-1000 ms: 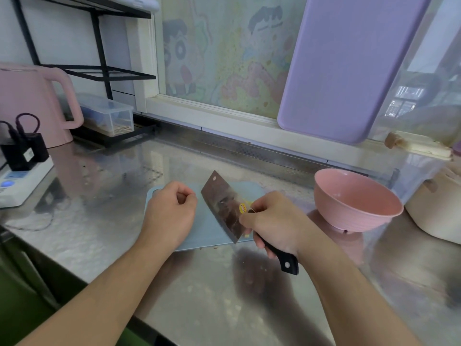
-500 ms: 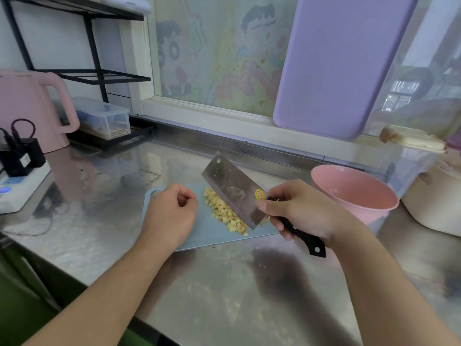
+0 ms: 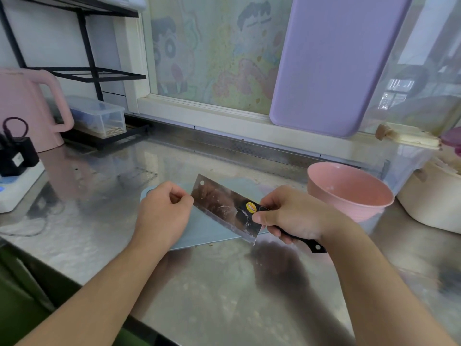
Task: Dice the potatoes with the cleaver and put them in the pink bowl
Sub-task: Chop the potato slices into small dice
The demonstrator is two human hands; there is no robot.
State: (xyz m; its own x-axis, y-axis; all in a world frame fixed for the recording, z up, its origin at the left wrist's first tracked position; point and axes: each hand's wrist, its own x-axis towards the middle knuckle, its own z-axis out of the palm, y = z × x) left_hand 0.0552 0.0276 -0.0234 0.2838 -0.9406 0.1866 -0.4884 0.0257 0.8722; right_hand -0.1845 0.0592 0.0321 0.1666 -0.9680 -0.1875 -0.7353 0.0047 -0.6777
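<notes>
While our right hand grips the cleaver, the curled, empty left hand sits beside its blade.
We risk nicked knuckles, or dice spilling short of the pink bowl.

Steel counter: pink kettle and black adapter at far left. Clear lidded box under black wire rack. Lilac board leans against window; cream pot at right.
</notes>
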